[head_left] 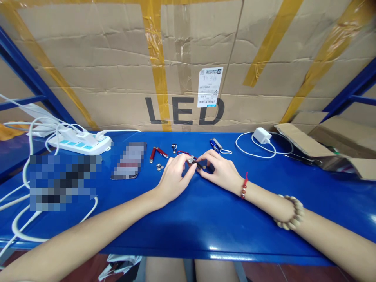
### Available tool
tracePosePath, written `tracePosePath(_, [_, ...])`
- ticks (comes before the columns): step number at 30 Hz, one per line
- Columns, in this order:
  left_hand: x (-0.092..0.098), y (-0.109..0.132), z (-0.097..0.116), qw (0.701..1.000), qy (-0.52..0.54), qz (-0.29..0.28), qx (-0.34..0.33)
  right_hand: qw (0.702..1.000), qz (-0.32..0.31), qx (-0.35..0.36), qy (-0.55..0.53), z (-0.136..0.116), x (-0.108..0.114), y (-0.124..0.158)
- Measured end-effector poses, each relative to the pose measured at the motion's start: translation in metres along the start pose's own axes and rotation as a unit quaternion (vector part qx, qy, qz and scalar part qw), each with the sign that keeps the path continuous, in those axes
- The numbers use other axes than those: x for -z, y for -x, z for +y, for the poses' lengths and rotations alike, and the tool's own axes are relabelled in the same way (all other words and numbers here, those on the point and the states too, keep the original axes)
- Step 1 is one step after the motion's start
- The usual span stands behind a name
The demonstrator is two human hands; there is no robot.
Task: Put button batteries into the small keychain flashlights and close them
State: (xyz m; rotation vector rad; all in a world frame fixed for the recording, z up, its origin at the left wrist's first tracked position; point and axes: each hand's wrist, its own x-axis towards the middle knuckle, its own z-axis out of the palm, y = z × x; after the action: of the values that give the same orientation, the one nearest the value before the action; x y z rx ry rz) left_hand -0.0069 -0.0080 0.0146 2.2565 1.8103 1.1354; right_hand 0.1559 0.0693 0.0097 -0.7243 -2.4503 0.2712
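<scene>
My left hand (176, 172) and my right hand (220, 170) meet near the middle of the blue table, both with fingers pinched. Between their fingertips is a small black tube with a silver round end (199, 165); finer detail is too small to tell. Left of my hands lie two red metal tubes (153, 155), several silver button cells (159, 167) and small black-and-silver parts (174, 148). Just behind my fingers, a red carabiner clip (182, 152) is partly hidden. A blue keychain flashlight (215, 146) with a silver clip rests behind my right hand.
A phone (129, 160), partly pixelated, and a white power strip (85, 145) with cables occupy the left. A white charger (262, 135) with its cord, scissors (305, 159) and an open cardboard box (323, 149) are at right. A large carton (117, 78) stands behind the blue table (205, 223).
</scene>
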Motion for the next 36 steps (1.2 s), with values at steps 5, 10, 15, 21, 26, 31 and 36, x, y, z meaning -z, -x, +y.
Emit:
tracePosePath(5, [0.0,0.001,-0.001,1.0,0.008,0.016,0.018,0.999,-0.002,-0.048,0.018,0.006,-0.002,-0.002])
tracePosePath(10, [-0.003,0.001,-0.004,1.0,0.012,0.005,0.008,0.999,-0.012,-0.022,-0.04,0.013,-0.006,-0.003])
tracePosePath(15, [-0.004,0.0,-0.005,1.0,0.013,-0.011,0.0,0.999,0.015,-0.025,-0.044,0.014,-0.007,-0.003])
tracePosePath(21, [-0.004,0.0,-0.006,1.0,0.026,-0.017,0.003,0.997,0.016,-0.078,0.009,0.01,-0.003,-0.003])
tracePosePath(26, [-0.004,-0.001,-0.005,0.999,0.041,-0.015,0.002,0.998,-0.003,-0.064,0.008,0.007,-0.002,-0.003])
tracePosePath(31, [-0.003,-0.001,-0.004,0.999,0.04,-0.014,-0.001,0.995,0.021,-0.087,0.038,0.006,-0.002,-0.003])
tracePosePath(36, [-0.003,-0.001,-0.004,0.999,0.035,-0.015,-0.002,0.998,0.003,-0.065,0.028,0.007,0.0,-0.002])
